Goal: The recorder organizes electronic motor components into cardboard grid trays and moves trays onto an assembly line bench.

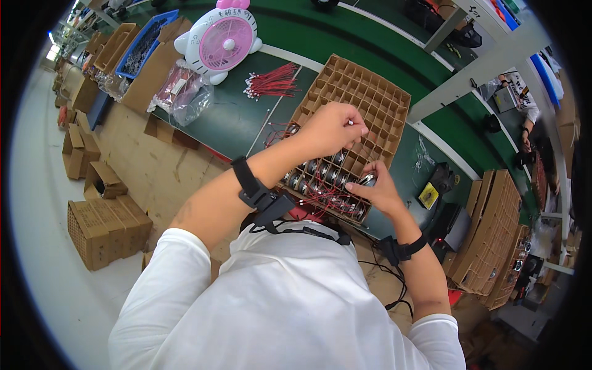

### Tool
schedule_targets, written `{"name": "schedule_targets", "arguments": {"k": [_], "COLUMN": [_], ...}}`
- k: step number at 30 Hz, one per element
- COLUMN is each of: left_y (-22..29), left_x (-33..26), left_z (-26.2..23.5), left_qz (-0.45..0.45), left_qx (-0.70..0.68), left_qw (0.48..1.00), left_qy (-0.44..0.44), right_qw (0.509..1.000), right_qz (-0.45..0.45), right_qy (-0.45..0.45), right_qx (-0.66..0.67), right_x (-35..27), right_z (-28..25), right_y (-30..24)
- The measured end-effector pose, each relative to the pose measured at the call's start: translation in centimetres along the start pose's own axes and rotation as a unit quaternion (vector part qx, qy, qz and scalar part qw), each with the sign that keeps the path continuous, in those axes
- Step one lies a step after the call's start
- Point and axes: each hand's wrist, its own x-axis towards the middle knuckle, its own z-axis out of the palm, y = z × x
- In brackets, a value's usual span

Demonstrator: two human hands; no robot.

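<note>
My left hand (pixel 330 126) pinches a thin red wire over the cardboard tray (pixel 370 92), my right hand (pixel 376 191) grips a small round metal part (pixel 368 179) just below, the near rows look full, and the far rows look empty.

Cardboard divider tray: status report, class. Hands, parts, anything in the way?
Left hand pinching a thin wire above cardboard divider tray. Right hand gripping round metal part at the near cells. Red wires tangled over the filled rows.
</note>
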Motion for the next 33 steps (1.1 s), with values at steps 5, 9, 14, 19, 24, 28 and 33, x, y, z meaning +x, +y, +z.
{"name": "schedule_targets", "arguments": {"k": [5, 9, 14, 19, 24, 28, 33], "left_y": [-0.2, 1.4, 0.9, 1.1, 0.8, 0.6, -0.4], "left_x": [1.7, 2.4, 3.2, 3.1, 2.9, 3.0, 2.5], "left_z": [0.9, 2.3, 3.7, 4.2, 3.8, 3.4, 2.6], "left_qz": [0.017, 0.048, 0.093, 0.111, 0.151, 0.169, 0.131], "left_qx": [0.003, 0.051, 0.119, 0.156, 0.188, 0.189, 0.242], "left_qw": [1.000, 0.997, 0.988, 0.980, 0.970, 0.967, 0.961], "left_qy": [-0.004, 0.009, -0.018, -0.060, -0.038, -0.020, 0.010], "right_qw": [0.946, 0.909, 0.875, 0.935, 0.995, 0.987, 0.941], "right_qz": [0.188, 0.249, 0.208, 0.193, 0.089, 0.073, 0.093], "right_qy": [-0.047, -0.086, -0.186, -0.157, -0.024, 0.080, 0.157], "right_qx": [0.261, 0.323, 0.397, 0.251, 0.023, 0.121, 0.284], "right_x": [-0.3, -0.7, -1.7, -1.6, -0.7, 1.0, 2.9], "right_z": [-1.0, -1.1, -2.3, -1.5, -0.2, 1.8, 3.2], "right_y": [-3.0, -1.7, -2.2, -1.3, -0.8, 1.4, 1.1]}}
